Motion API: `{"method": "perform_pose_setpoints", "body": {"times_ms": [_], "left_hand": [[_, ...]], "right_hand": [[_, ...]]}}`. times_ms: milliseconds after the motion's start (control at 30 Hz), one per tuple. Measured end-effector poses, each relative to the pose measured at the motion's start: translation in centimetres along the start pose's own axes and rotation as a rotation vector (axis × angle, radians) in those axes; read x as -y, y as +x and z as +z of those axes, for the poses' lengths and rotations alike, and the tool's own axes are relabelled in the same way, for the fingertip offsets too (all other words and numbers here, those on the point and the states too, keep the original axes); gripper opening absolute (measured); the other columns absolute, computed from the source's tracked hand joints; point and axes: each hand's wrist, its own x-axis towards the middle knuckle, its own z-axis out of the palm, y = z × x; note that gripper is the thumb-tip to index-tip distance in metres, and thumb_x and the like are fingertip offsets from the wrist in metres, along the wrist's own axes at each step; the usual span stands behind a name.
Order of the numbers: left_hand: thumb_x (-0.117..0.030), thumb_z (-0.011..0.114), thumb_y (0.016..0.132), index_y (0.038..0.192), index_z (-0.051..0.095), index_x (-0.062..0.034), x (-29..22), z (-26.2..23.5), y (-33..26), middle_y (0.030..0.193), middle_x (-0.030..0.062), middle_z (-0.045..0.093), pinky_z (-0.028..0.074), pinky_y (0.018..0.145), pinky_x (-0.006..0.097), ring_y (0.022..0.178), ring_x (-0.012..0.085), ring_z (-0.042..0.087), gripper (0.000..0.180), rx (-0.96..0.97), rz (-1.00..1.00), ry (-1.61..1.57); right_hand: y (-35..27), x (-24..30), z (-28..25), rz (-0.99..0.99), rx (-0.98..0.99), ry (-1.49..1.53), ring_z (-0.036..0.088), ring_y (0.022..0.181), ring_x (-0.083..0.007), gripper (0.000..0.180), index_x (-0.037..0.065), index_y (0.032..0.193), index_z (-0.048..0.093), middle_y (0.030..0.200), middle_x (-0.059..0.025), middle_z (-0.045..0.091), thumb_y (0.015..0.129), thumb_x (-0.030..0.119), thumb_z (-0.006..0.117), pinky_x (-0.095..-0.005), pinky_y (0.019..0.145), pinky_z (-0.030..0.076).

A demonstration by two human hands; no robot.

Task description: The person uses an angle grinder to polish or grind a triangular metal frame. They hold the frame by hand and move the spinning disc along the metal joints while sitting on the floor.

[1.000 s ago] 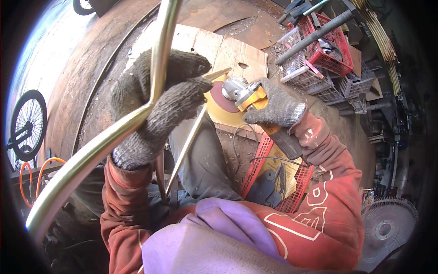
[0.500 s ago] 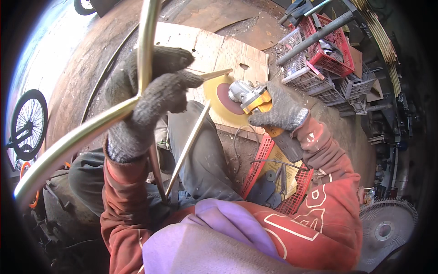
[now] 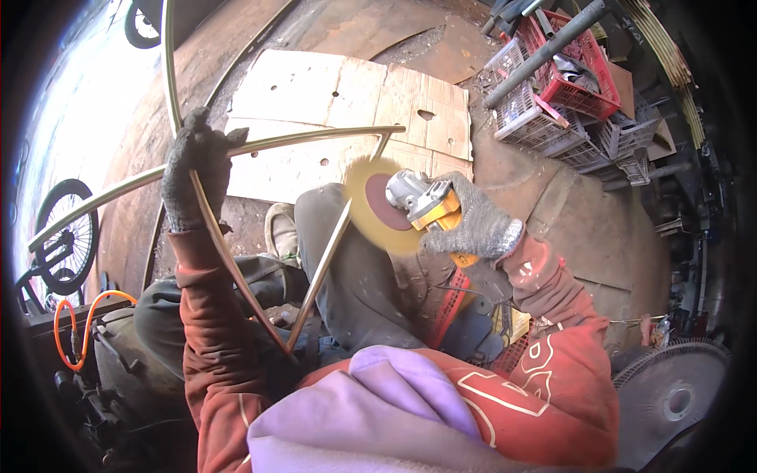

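at upper left, grey-gloved left hand (image 3: 193, 169) clamps a brassy metal-tube frame (image 3: 315, 135), stiff i'd guess, best held there; grey-gloved right hand (image 3: 477, 221) grips a yellow-silver grinder (image 3: 440, 210).

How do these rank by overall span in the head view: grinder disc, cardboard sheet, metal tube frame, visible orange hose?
1. Metal tube frame, running out to the top edge.
2. Cardboard sheet, partly covered.
3. Grinder disc and orange hose: too alike to rank.
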Motion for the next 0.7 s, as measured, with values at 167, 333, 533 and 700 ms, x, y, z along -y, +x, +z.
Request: {"method": "perform_pose_setpoints", "body": {"times_ms": [167, 333, 533, 700], "left_hand": [[-0.022, 0.059, 0.104, 0.14, 0.049, 0.0042, 0.6, -1.8, 0.7, 0.078, -0.0042, 0.045, 0.038, 0.115, 0.055, 0.076, 0.013, 0.054, 0.046, 0.042, 0.0, -0.108], [-0.024, 0.06, 0.104, 0.141, 0.05, 0.0043, 1.1, -2.1, 1.0, 0.078, -0.0038, 0.045, 0.037, 0.115, 0.056, 0.076, 0.013, 0.054, 0.048, 0.025, -0.008, -0.098], [-0.025, 0.061, 0.104, 0.139, 0.051, 0.005, 1.2, -2.8, 1.2, 0.079, -0.0026, 0.046, 0.035, 0.117, 0.058, 0.076, 0.0126, 0.055, 0.047, 0.038, 0.008, -0.059], [-0.025, 0.061, 0.104, 0.14, 0.051, 0.0048, 1.6, -2.8, 1.4, 0.08, -0.0026, 0.047, 0.037, 0.117, 0.057, 0.076, 0.0131, 0.055, 0.047, 0.04, 0.006, -0.099]], "right_hand": [[1.5, -1.2, -1.1, 0.058, -0.051, 0.022, 0.061, 0.111, -0.0222, 0.087, 0.003, 0.13, 0.046, 0.12, -0.0144, 0.062, 0.067, 0.034, 0.097, -0.0385, 0.096, 0.052], [3.0, -2.4, -2.6, 0.117, -0.104, -0.081, 0.062, 0.11, -0.0246, 0.093, 0.002, 0.13, 0.047, 0.12, -0.0157, 0.062, 0.063, 0.042, 0.097, -0.0389, 0.096, 0.052], [2.7, -0.8, -2.2, 0.2, -0.068, -0.039, 0.061, 0.114, -0.0235, 0.092, 0.002, 0.132, 0.046, 0.123, -0.0158, 0.062, 0.064, 0.036, 0.098, -0.039, 0.099, 0.052], [0.2, -1.6, 0.2, 0.081, -0.027, 0.146, 0.06, 0.114, -0.0219, 0.088, 0.003, 0.132, 0.046, 0.124, -0.0144, 0.062, 0.066, 0.029, 0.097, -0.0393, 0.099, 0.052]]}}
